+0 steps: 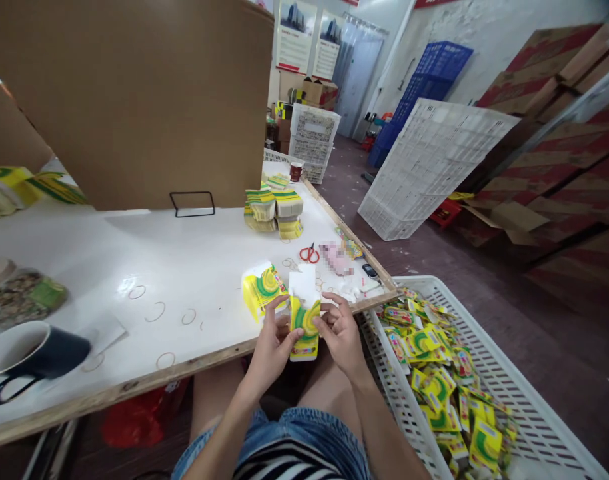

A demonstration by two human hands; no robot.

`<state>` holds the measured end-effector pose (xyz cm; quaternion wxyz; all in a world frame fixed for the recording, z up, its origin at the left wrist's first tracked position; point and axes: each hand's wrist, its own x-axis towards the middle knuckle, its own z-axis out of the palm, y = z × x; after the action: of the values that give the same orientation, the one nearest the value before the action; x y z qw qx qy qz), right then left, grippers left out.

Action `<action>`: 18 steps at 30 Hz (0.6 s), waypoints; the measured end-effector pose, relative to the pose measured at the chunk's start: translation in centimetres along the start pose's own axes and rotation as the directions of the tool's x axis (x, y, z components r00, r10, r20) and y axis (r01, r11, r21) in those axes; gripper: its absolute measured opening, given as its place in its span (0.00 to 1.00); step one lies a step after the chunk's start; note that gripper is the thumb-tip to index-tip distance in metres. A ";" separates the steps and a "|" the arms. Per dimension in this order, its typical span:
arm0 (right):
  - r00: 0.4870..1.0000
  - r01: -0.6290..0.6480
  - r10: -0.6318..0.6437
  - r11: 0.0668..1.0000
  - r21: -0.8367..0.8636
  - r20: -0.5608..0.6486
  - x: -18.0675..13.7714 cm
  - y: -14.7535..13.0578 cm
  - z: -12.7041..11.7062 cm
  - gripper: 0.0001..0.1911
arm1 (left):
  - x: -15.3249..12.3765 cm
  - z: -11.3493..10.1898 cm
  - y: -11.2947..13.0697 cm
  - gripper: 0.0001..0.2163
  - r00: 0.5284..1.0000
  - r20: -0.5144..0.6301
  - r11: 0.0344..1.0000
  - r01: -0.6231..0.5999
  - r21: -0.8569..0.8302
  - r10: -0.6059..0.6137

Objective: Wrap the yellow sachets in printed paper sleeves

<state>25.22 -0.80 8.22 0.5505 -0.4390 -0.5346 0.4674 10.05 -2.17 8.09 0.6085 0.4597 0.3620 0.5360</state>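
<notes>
The left hand (273, 337) and right hand (340, 328) hold a flat, glossy card carton (304, 327) between them, above the worktop's front edge; the fingers of both grasp it, thumbs on its printed yellow-and-green face, with a plain white flap standing up at the top. Just beside the left hand, a bundle (264, 287) of matching card rests on the smooth white worktop (164, 267), whose rim is rough bare wood. Beyond lie scissors (309, 254) with rounded red handles. Thin, loose rings (188, 309) are scattered to the left, near a cylindrical dark-blue mug (54, 353) and a clear jar (22, 300) of lumpy brown pieces. At the right, a slotted white plastic crate (519, 383) holds a jumbled heap of small yellow packs (442, 387).
</notes>
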 end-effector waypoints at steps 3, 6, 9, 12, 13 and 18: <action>0.992 0.000 -0.006 0.999 0.049 0.123 -0.1 -0.4 -1.0 0.23 | -0.3 -0.5 0.8 0.32 0.987 0.163 0.998 0.016 -0.055 -0.007; 0.985 -0.028 0.020 0.999 0.041 0.171 0.0 -1.1 -1.9 0.20 | -0.4 -0.9 1.6 0.32 0.954 0.295 0.994 0.078 -0.072 -0.054; 0.982 -0.047 0.041 0.998 0.029 0.185 0.1 -1.5 -2.5 0.19 | -0.6 -1.0 2.2 0.34 0.931 0.353 0.990 0.123 -0.065 -0.092; 0.977 -0.067 0.060 0.997 0.026 0.202 0.1 -1.9 -3.1 0.18 | -0.7 -0.8 2.5 0.35 0.919 0.372 0.986 0.159 -0.051 -0.129; 0.974 -0.078 0.072 0.997 0.021 0.215 0.0 -2.1 -3.3 0.18 | -0.7 -0.7 2.4 0.35 0.918 0.371 0.985 0.168 -0.044 -0.140; 0.957 -0.075 0.096 0.994 -0.085 0.274 -0.2 -3.0 -3.9 0.14 | -0.9 0.2 1.6 0.25 0.935 0.322 0.985 0.169 -0.029 -0.150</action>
<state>29.23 -1.47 10.98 0.4328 -0.4118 -0.6039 0.5277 9.56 -3.04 9.56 0.7132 0.4919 0.2799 0.4136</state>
